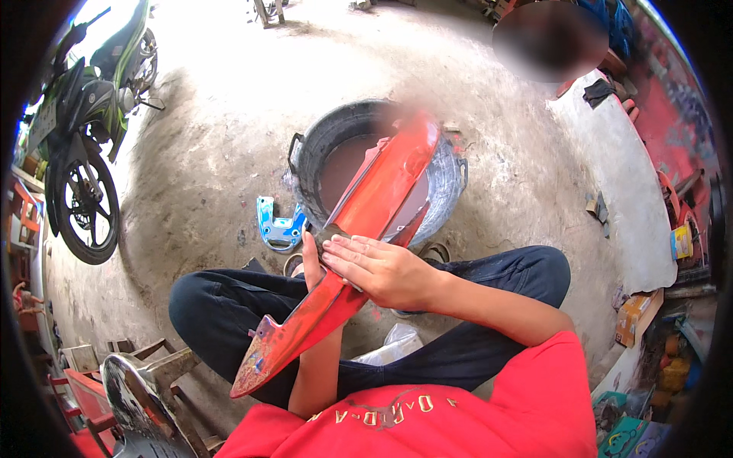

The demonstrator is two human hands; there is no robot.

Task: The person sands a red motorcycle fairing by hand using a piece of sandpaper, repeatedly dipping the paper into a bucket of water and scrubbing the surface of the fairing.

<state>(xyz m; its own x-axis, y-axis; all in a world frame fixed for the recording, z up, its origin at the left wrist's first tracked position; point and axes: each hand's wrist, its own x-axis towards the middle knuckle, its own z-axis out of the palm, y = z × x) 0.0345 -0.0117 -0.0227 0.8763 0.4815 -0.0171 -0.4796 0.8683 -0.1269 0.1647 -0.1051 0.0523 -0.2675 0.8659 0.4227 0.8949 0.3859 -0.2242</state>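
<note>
A long red plastic panel (385, 179) lies diagonally from above my lap across the black tub (317, 133) of murky brown water. My left hand (311, 267) grips it from beneath, fingers upright along its left edge and the rest hidden under it. My right hand (382, 271) presses across the middle of the panel with its fingers together and slightly bent. A dark patch shows at those fingertips; I cannot make out whether it is something held. The panel's near end is scuffed. A blue and white plastic part (279, 225) lies on the floor left of the tub.
A parked motorbike (92, 175) stands at the left on the concrete floor (183, 198). A pale raised ledge (611, 175) runs along the right, with assorted parts and boxes (637, 313) beside it. A worn wooden frame (160, 359) stands at the lower left.
</note>
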